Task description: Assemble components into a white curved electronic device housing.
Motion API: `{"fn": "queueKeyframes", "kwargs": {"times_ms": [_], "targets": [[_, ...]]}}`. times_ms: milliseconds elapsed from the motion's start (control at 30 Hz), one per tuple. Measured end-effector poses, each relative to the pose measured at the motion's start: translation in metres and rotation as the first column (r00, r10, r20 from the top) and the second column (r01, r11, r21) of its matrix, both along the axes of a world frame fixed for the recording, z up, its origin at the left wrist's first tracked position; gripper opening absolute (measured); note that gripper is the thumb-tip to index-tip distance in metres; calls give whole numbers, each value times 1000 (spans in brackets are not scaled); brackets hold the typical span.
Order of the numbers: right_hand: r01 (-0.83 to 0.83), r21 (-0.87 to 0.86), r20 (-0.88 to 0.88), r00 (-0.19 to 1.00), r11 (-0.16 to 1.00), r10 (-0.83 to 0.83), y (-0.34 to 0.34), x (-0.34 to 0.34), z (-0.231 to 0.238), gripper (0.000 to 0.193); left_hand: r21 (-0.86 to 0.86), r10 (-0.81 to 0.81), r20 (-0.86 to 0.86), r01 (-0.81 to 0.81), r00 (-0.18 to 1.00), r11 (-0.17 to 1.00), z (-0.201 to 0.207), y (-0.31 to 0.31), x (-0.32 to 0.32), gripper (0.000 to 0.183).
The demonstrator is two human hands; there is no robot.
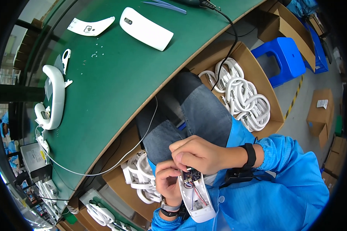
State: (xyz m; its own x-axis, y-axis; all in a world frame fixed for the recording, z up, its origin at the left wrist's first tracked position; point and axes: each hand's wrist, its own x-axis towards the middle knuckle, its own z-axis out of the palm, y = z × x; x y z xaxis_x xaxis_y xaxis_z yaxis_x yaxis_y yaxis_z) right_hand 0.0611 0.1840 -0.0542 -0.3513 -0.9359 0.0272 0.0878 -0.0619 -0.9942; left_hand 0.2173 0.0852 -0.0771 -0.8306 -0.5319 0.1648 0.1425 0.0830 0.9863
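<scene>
A white curved plastic housing (196, 204) lies tilted over my lap, its open side up. A small dark circuit board (191, 175) sits at its upper end, with thin red, blue and white wires (196, 194) running down inside. My left hand (168, 183) is closed round the housing's left edge. Over its top end, my right hand (198, 154) is closed, the curled fingers pressing at the board. Whether those fingertips pinch a small part is hidden behind the hand.
On the green table (123, 77) lie a white curved cover (146, 30), a white thin panel (91, 27), blue tweezers (165, 5) and a white curved device (57, 98) with a cable. Cardboard boxes (272, 92) of white ring-shaped parts flank my legs. A blue stool (287, 57) stands right.
</scene>
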Motion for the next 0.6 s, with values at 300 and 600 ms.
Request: {"fn": "queueKeyframes", "kwargs": {"times_ms": [300, 600], "targets": [[-187, -74, 246, 948, 980, 200, 23, -28, -13, 17, -138, -33, 60, 41, 998, 989, 15, -3, -4, 16], [-249, -75, 284, 923, 966, 260, 23, -36, -11, 14, -215, -54, 133, 82, 990, 973, 27, 1, -12, 13]]}}
